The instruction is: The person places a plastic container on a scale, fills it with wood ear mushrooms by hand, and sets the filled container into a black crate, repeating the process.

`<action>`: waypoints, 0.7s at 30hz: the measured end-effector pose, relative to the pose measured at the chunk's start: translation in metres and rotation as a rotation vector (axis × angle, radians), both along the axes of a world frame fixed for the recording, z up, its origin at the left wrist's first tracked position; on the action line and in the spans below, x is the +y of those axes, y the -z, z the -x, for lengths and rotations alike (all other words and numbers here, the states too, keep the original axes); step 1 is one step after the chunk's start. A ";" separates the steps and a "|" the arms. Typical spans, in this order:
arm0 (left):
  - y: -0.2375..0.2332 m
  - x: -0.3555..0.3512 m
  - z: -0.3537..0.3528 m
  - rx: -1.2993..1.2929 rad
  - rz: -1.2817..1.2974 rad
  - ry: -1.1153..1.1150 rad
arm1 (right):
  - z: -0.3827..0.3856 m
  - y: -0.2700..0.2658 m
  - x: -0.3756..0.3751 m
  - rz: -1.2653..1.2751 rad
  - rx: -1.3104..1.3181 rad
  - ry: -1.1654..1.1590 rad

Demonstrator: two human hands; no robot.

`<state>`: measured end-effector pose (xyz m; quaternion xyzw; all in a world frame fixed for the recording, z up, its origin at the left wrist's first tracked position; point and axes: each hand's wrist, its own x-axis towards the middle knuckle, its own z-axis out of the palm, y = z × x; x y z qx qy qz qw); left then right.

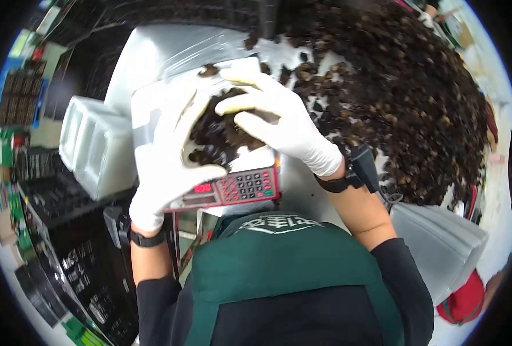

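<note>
Dark wood ear mushrooms (pixel 221 130) lie in a heap over the white platform of a red digital scale (pixel 247 187). The scale's lit display shows 0.00. My left hand (pixel 169 155), in a white glove, lies along the heap's left side, fingers stretched out and thumb apart, the thumb just above the keypad. From the right, my gloved right hand (pixel 282 118) arches over the heap with its fingers bent and spread, fingertips right at the mushrooms. Clear plastic film (pixel 201 55) shows behind the hands. A single mushroom piece (pixel 208 70) lies near the far edge.
A large spread of dark mushrooms (pixel 394 98) covers the metal table (pixel 302 196) to the right. Stacked clear containers (pixel 97 147) stand at the left, and a grey translucent bin (pixel 434 242) is at the lower right. Black crates (pixel 89 259) are at the lower left.
</note>
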<state>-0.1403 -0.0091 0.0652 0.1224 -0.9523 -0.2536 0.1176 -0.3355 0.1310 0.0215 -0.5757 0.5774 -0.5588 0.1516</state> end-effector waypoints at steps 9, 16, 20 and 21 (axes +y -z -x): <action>0.016 0.013 0.017 -0.183 0.157 -0.068 | 0.124 0.118 0.007 -0.383 0.394 0.496; 0.008 -0.037 0.048 0.105 0.237 -0.176 | 0.127 0.141 -0.022 -0.415 0.552 0.484; 0.026 -0.068 0.088 -0.033 0.242 -0.065 | 0.123 0.083 0.002 -0.509 -0.185 0.270; 0.031 -0.071 0.095 -0.087 0.256 -0.024 | 0.120 0.078 0.011 -0.412 -0.384 0.203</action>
